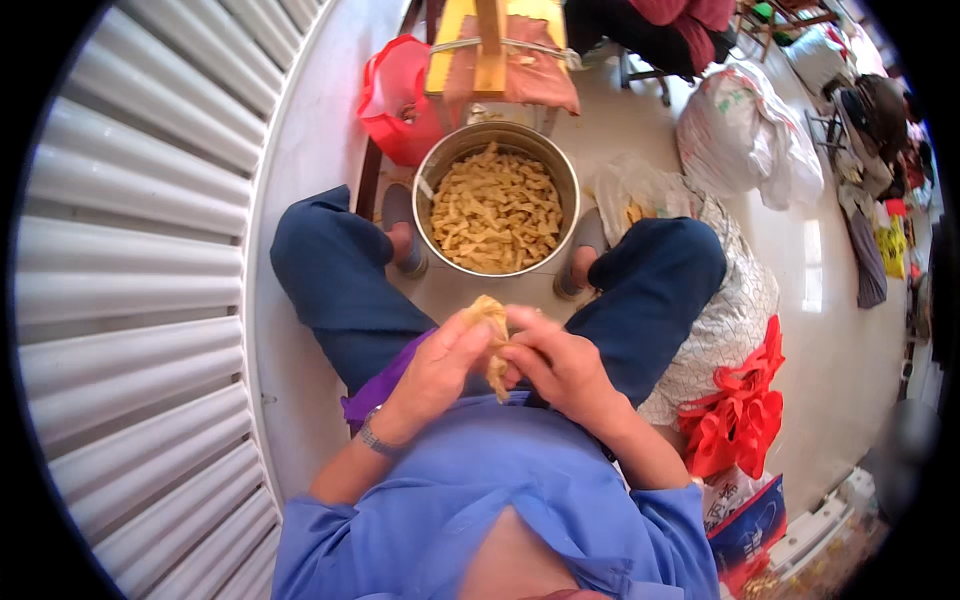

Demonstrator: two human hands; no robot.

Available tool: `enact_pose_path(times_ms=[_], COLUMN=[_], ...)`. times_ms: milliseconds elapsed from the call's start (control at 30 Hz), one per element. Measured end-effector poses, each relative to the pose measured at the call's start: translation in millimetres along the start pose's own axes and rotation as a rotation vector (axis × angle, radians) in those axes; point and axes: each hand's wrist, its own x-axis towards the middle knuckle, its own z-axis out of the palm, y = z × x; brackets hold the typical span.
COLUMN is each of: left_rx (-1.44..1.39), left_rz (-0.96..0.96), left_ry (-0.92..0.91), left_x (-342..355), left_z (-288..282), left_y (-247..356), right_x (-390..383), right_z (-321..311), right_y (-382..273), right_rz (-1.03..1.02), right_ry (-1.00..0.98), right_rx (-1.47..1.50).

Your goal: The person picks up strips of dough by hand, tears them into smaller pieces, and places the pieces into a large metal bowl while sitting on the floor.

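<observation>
Over my lap, my left hand [455, 355] grips a crumpled, pale yellow strip [494, 316] of what looks like dried food, its lower end hanging between my hands. My right hand [555, 365] pinches the same piece from the other side, fingers curled on it. Beyond them, between my slippered feet, a round steel pot [428, 175] holds a heap of similar yellowish pieces [494, 210].
A white radiator [140, 290] runs along my left. A red plastic container [395, 110] and yellow wooden stool [450, 70] stand beyond the pot. White sacks [740, 135], silvery sheeting [730, 270] and red bags [735, 420] lie at my right. Another person [640, 25] sits at the top.
</observation>
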Motion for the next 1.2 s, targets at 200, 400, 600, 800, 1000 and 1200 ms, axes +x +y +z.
enact_pose_path(times_ms=[200, 400, 600, 800, 1000, 1200], left_rx=[0.068, -0.422, -0.445, -0.401, 0.103, 0.099], left_rz=[-0.11, -0.041, -0.031, 0.141, 0.123, 0.048], left_ry=[-0.15, -0.321, -0.32, -0.237, -0.085, -0.218], left_x=[-3, 2, -5, -1, 1, -3], left_z=[-4, 2, 6, -22, 2, -8], left_y=[12, 6, 11, 3, -2, 4], right_x=[12, 2, -2, -12, 1, 1], right_z=[-14, 1, 1, -15, -15, -6], right_y=[-6, 16, 8, 3, -15, 12], right_rz=[0.508, 0.428, 0.217, 0.176, 0.403, 0.347], right_ry=[-0.361, -0.169, -0.006, -0.063, -0.197, -0.044], right_rx=[0.659, 0.927, 0.846, 0.492, 0.731, 0.443])
